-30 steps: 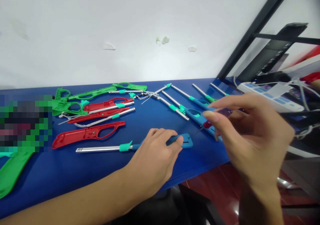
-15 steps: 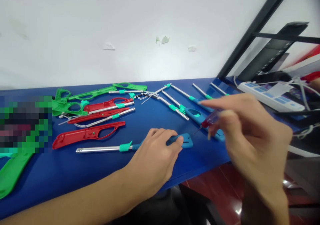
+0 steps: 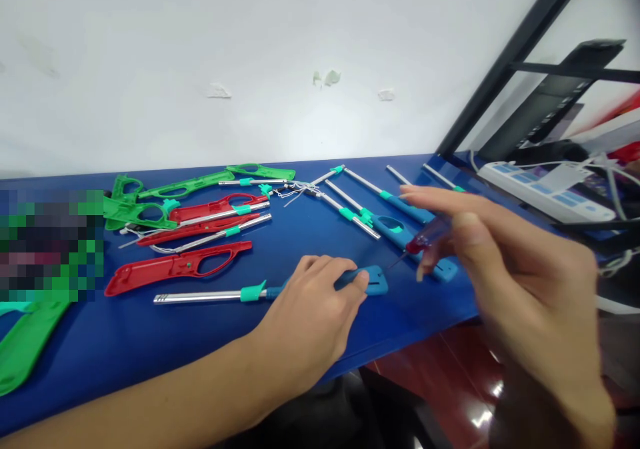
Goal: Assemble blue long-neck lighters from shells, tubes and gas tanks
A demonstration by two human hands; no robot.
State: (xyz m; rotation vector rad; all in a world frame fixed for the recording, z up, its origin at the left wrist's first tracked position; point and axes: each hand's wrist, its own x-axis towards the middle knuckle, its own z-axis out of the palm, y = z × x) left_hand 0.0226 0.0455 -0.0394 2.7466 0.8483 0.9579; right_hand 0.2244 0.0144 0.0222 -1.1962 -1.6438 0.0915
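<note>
Under my left hand a blue gas lighter lies flat on the blue table, its metal tube pointing left. My fingers wrap over its handle and hide the middle of it. A teal piece sits where tube and handle meet. In my right hand is a small screwdriver with a clear red handle, gripped between thumb and fingers. Its thin shaft slants down to the left, with the tip close to the lighter's right end; whether they touch I cannot tell. More blue lighters lie behind, partly covered by my right hand.
Red lighter shells and green shells lie to the left, among metal tubes with white wires. A white power strip and a black metal frame stand at the right. The table's front edge runs below my hands.
My right hand has shifted slightly right, still with the screwdriver. The left hand stays on the blue lighter. The whole view has moved very slightly.
</note>
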